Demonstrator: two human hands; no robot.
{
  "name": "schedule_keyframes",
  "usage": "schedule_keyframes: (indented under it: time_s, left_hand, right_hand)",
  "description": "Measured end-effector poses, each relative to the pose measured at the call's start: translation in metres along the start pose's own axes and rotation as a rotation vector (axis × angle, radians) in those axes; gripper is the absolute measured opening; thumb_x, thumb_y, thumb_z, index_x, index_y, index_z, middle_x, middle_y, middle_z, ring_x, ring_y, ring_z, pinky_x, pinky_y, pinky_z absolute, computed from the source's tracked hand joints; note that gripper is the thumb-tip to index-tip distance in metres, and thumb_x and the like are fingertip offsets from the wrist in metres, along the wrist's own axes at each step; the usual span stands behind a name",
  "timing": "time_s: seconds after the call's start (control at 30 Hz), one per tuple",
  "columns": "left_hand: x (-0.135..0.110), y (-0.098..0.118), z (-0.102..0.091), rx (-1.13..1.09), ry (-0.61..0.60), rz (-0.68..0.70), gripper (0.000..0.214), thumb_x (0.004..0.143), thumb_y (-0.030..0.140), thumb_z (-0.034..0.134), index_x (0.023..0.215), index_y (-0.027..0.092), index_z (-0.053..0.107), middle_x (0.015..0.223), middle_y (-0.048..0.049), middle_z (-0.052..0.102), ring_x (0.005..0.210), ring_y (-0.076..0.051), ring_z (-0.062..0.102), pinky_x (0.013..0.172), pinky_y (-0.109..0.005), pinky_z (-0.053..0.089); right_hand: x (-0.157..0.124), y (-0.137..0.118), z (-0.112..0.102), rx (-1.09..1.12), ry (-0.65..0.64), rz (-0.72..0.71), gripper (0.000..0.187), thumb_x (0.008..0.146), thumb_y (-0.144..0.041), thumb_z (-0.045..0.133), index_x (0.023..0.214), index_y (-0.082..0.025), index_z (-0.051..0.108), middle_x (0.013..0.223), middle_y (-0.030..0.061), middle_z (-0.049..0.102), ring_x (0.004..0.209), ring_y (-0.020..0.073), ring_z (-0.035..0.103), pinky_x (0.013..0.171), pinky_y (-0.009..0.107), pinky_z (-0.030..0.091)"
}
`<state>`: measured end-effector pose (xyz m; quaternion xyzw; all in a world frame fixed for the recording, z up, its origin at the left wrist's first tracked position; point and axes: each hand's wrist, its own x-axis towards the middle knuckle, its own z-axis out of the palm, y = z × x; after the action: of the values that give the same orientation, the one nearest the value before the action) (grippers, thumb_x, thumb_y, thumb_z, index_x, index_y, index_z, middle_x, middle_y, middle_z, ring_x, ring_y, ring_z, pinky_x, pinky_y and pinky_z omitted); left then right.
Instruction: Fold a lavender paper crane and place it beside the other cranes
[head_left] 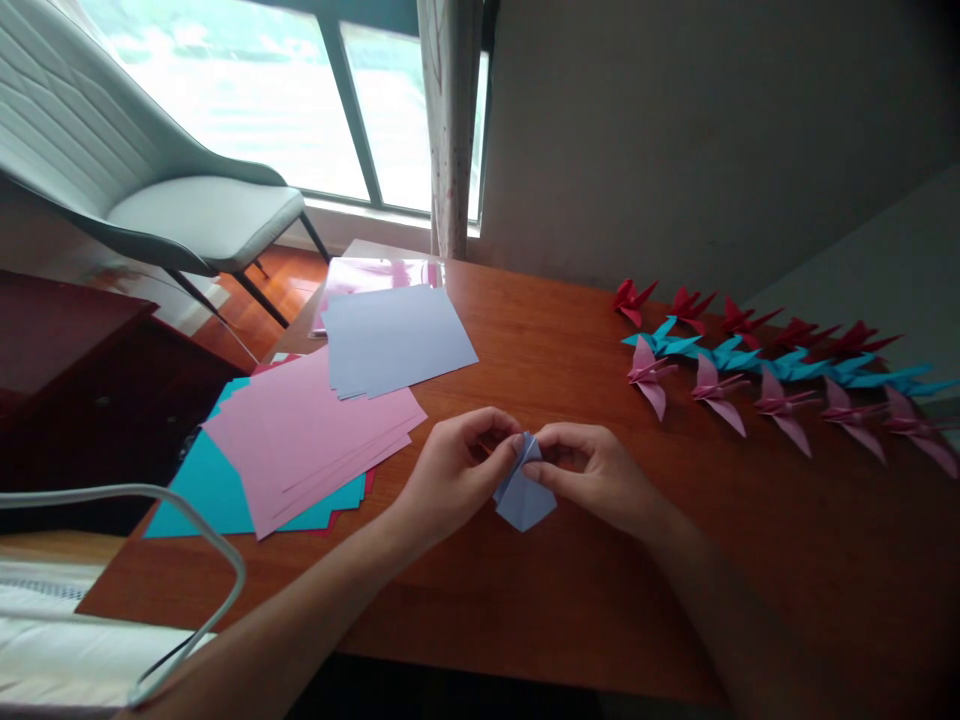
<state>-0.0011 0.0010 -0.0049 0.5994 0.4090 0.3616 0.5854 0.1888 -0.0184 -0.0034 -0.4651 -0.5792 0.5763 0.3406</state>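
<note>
A partly folded pale lavender sheet of origami paper (pixel 527 498) is held between both hands over the wooden table, its wide pointed end toward me. My left hand (pixel 472 455) pinches its upper left edge between thumb and fingers. On the other side, my right hand (pixel 592 465) grips the upper right edge, the thumb lying across the front. Fingertips cover part of the narrow top. To the left lies a stack of flat lavender sheets (pixel 401 340), overlapping pink sheets (pixel 315 430) and blue sheets (pixel 202 495).
Rows of folded cranes stand at the right: red cranes (pixel 634 300), blue cranes (pixel 664 340) and pink cranes (pixel 649 375). A clear plastic packet (pixel 382 272) lies at the table's back left. Beyond are a chair (pixel 202 215) and a window. A white cable-like loop (pixel 225 545) crosses the lower left.
</note>
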Motion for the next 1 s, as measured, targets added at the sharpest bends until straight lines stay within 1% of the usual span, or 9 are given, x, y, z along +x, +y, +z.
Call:
schedule_keyframes:
  time_s: [0.13,0.3,0.47,0.53,0.6,0.7,0.8,0.9,1.0]
  left_hand:
    - [0.000,0.001,0.000,0.033,0.016,0.022,0.019,0.090,0.033,0.064,0.083,0.015,0.064,0.075,-0.0029,0.066,0.068,-0.014,0.060,0.060,-0.024,0.046]
    - [-0.001,0.003,0.000,0.074,0.020,0.024,0.020,0.089,0.034,0.065,0.082,0.015,0.065,0.074,-0.0028,0.066,0.067,-0.014,0.060,0.059,-0.024,0.045]
    - [0.000,0.003,-0.002,0.048,-0.002,0.026,0.023,0.092,0.037,0.062,0.088,0.015,0.066,0.079,-0.0038,0.067,0.071,-0.015,0.060,0.061,-0.024,0.045]
    - [-0.001,0.003,-0.002,0.046,-0.053,0.010,0.025,0.093,0.039,0.060,0.090,0.015,0.067,0.080,-0.0033,0.066,0.071,-0.014,0.059,0.061,-0.023,0.044]
    - [-0.001,0.002,-0.002,0.074,-0.128,-0.016,0.024,0.090,0.040,0.064,0.090,0.015,0.066,0.078,-0.0018,0.064,0.069,-0.014,0.056,0.060,-0.023,0.043]
    - [-0.001,-0.003,-0.002,0.142,-0.212,-0.051,0.024,0.087,0.039,0.067,0.084,0.015,0.066,0.071,0.0011,0.056,0.064,-0.013,0.049,0.056,-0.022,0.039]
    - [-0.001,-0.006,-0.003,0.132,-0.263,-0.081,0.026,0.089,0.039,0.063,0.080,0.015,0.066,0.067,0.0020,0.051,0.064,-0.013,0.047,0.057,-0.022,0.038]
    - [0.000,-0.006,-0.004,0.073,-0.348,-0.123,0.028,0.090,0.040,0.062,0.076,0.015,0.062,0.067,0.0028,0.046,0.064,-0.012,0.044,0.056,-0.022,0.036]
    - [0.000,-0.005,-0.003,0.002,-0.413,-0.171,0.029,0.089,0.039,0.064,0.072,0.016,0.057,0.066,0.0039,0.043,0.063,-0.011,0.042,0.056,-0.022,0.035]
  right_hand:
    - [0.000,0.001,0.001,0.010,-0.004,0.011,0.014,0.083,-0.032,0.075,0.090,-0.019,0.073,0.085,0.0011,0.072,0.076,0.0144,0.064,0.068,0.025,0.051]
    - [0.000,0.002,0.002,-0.014,-0.020,0.015,0.010,0.084,-0.028,0.073,0.090,-0.020,0.072,0.083,0.0007,0.071,0.073,0.0141,0.062,0.066,0.025,0.050]
    - [0.000,0.004,-0.001,-0.025,0.015,-0.008,0.017,0.084,-0.036,0.074,0.089,-0.020,0.072,0.084,0.0022,0.071,0.076,0.0161,0.064,0.067,0.027,0.052]
    - [0.001,0.004,-0.001,0.003,0.071,-0.019,0.019,0.083,-0.038,0.074,0.089,-0.020,0.072,0.085,0.0022,0.072,0.078,0.0164,0.065,0.069,0.027,0.053]
    - [0.002,0.003,-0.001,0.047,0.141,-0.020,0.020,0.082,-0.039,0.075,0.088,-0.021,0.072,0.085,0.0018,0.072,0.079,0.0165,0.066,0.071,0.028,0.054]
    - [0.002,0.002,-0.001,0.097,0.218,-0.027,0.020,0.079,-0.039,0.077,0.084,-0.021,0.071,0.083,0.0012,0.073,0.078,0.0164,0.068,0.071,0.028,0.056]
    - [0.002,0.001,-0.001,0.114,0.226,-0.034,0.020,0.079,-0.039,0.078,0.086,-0.022,0.072,0.084,0.0015,0.073,0.079,0.0170,0.069,0.071,0.029,0.057]
    - [0.002,-0.001,-0.001,0.093,0.224,-0.034,0.023,0.079,-0.043,0.077,0.085,-0.021,0.072,0.085,0.0027,0.073,0.079,0.0175,0.068,0.071,0.030,0.057]
    - [0.001,-0.001,0.000,0.075,0.267,-0.034,0.027,0.079,-0.046,0.077,0.075,-0.020,0.071,0.073,0.0017,0.070,0.067,0.0150,0.063,0.060,0.027,0.052]
